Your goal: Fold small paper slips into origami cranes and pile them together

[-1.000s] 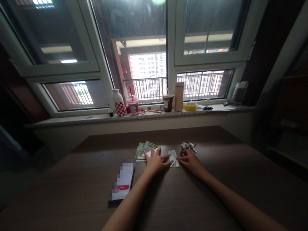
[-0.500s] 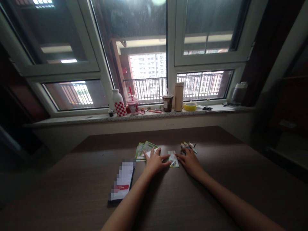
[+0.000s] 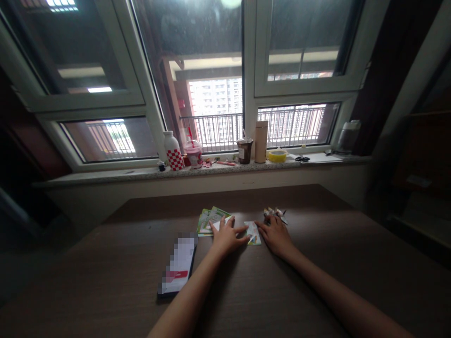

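A small pale card (image 3: 252, 230) with green and coloured print lies flat on the brown table between my hands. My left hand (image 3: 226, 238) is open with its fingers spread; thumb and index reach the card's left side. Its other fingers rest over a white piece of paper (image 3: 217, 224) on a fanned stack of green printed cards (image 3: 217, 212). At the card's right edge, my right hand (image 3: 276, 236) lies open, index finger stretched to its upper corner. Just beyond the right fingers sits a cluster of small folded-looking pieces (image 3: 281, 215), partly hidden by that hand.
Left of my left forearm lies a phone (image 3: 183, 258) with its screen partly pixelated. Along the windowsill (image 3: 141, 174) stand a checkered bottle (image 3: 173, 152), a pink drink cup (image 3: 193, 152), a dark drink cup (image 3: 244, 151), a tan flask (image 3: 261, 142), yellow tape (image 3: 277, 156) and scissors (image 3: 302, 159).
Almost nothing differs. The whole view has shifted slightly, while both hands keep the same places at the card.
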Demonstrator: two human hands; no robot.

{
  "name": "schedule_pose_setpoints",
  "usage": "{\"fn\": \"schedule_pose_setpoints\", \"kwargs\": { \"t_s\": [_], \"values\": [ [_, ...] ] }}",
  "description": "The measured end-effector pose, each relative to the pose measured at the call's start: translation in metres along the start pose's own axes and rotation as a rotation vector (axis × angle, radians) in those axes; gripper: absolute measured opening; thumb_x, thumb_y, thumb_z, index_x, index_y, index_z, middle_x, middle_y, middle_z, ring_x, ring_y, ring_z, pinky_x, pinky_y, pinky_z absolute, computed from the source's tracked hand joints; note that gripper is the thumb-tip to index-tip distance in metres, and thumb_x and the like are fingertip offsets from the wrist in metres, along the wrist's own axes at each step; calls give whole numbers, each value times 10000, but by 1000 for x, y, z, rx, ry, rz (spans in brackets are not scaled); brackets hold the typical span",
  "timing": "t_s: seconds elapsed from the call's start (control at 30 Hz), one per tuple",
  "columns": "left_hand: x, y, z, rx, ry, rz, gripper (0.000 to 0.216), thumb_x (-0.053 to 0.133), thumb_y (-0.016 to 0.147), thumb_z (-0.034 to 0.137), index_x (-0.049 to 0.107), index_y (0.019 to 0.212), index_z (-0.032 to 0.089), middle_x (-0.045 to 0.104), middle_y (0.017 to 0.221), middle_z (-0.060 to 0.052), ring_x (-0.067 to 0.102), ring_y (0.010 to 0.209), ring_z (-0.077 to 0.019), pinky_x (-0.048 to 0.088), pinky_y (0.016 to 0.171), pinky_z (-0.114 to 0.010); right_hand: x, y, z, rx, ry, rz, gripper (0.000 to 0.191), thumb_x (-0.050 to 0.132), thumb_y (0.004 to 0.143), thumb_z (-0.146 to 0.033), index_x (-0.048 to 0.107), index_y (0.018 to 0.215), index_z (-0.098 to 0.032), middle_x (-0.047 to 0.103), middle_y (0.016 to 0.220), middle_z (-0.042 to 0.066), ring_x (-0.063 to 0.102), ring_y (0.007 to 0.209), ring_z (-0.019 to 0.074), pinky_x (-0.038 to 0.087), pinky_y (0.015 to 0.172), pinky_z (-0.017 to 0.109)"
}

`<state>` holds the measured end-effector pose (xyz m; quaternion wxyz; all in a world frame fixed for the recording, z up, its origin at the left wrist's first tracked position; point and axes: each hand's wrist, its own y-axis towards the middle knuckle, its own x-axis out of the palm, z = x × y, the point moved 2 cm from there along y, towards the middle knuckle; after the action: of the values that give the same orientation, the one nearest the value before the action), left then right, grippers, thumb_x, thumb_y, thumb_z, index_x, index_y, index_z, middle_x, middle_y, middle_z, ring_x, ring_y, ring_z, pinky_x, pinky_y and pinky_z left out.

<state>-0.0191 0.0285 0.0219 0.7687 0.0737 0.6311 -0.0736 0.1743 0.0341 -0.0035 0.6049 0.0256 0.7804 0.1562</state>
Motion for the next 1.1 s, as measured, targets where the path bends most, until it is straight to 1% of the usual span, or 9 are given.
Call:
{"fn": "schedule_pose_setpoints", "kwargs": {
  "t_s": [0.17, 0.33, 0.47, 0.53, 0.63, 0.77, 0.87, 1.0, 1.1],
  "values": [
    [0, 0, 0, 1, 2, -10, 499, 442, 784, 771, 540, 1241, 597, 356, 1558, 42, 159, 1460, -425, -92, 1034, -792, 3, 0, 1, 10, 9, -6, 378, 452, 955, -379, 587, 1309, -387, 496, 1357, 116, 393, 1283, 324, 376, 1031, 475],
    [-2, -1, 2, -26, 7, -27, 539, 439, 783, 772, 545, 1267, 558, 341, 1567, 38, 144, 1465, -415, -89, 1074, -749, 4, 1, 3, 17, 48, 21, 384, 469, 943, -368, 583, 1310, -378, 453, 1404, 95, 363, 1312, 311, 357, 1052, 486],
    [-2, -1, 1, -7, 6, -20, 534, 426, 785, 777, 539, 1264, 571, 347, 1565, 32, 144, 1466, -418, -91, 1056, -768, 4, 3, 5, -25, 107, 71, 341, 508, 918, -318, 639, 1228, -376, 436, 1401, 73, 345, 1317, 303, 348, 1059, 498],
    [-1, -1, 0, -3, 4, -11, 525, 427, 785, 776, 543, 1256, 575, 353, 1562, 38, 152, 1461, -428, -95, 1049, -776, 5, 3, 6, -52, 136, 70, 277, 526, 914, -320, 696, 1129, -356, 447, 1385, 72, 343, 1313, 302, 349, 1055, 489],
    [0, -1, 0, 0, 0, -2, 515, 429, 783, 778, 549, 1244, 583, 362, 1556, 42, 161, 1458, -433, -101, 1043, -781, 7, 5, 7, -50, 159, 54, 215, 559, 906, -333, 736, 1027, -320, 487, 1342, 79, 369, 1283, 295, 358, 1041, 470],
    [0, 0, 0, -1, 0, -1, 513, 440, 779, 777, 551, 1241, 584, 368, 1552, 32, 160, 1463, -415, -100, 1050, -773, 6, 6, 7, -35, 156, 52, 188, 596, 890, -345, 754, 982, -300, 533, 1281, 87, 394, 1255, 293, 360, 1035, 456],
    [-1, 0, 0, -7, 4, -7, 525, 436, 779, 778, 548, 1250, 576, 360, 1557, 35, 158, 1460, -425, -97, 1052, -775, 2, 6, 6, -36, 166, 47, 172, 623, 874, -349, 769, 949, -298, 559, 1235, 85, 401, 1244, 290, 352, 1044, 439],
    [0, 0, 0, -1, 10, -1, 533, 421, 780, 786, 552, 1250, 572, 364, 1553, 52, 164, 1451, -450, -83, 1053, -782, -1, 8, 5, -34, 185, 32, 176, 635, 866, -355, 777, 955, -301, 578, 1188, 91, 416, 1221, 289, 355, 1033, 431],
    [1, 1, -1, 5, 14, 5, 532, 420, 778, 792, 551, 1247, 576, 374, 1548, 46, 172, 1451, -444, -78, 1054, -781, -3, 9, 6, -35, 190, 16, 179, 649, 855, -369, 779, 961, -308, 580, 1192, 89, 412, 1224, 288, 337, 1046, 433]
  ]
}}
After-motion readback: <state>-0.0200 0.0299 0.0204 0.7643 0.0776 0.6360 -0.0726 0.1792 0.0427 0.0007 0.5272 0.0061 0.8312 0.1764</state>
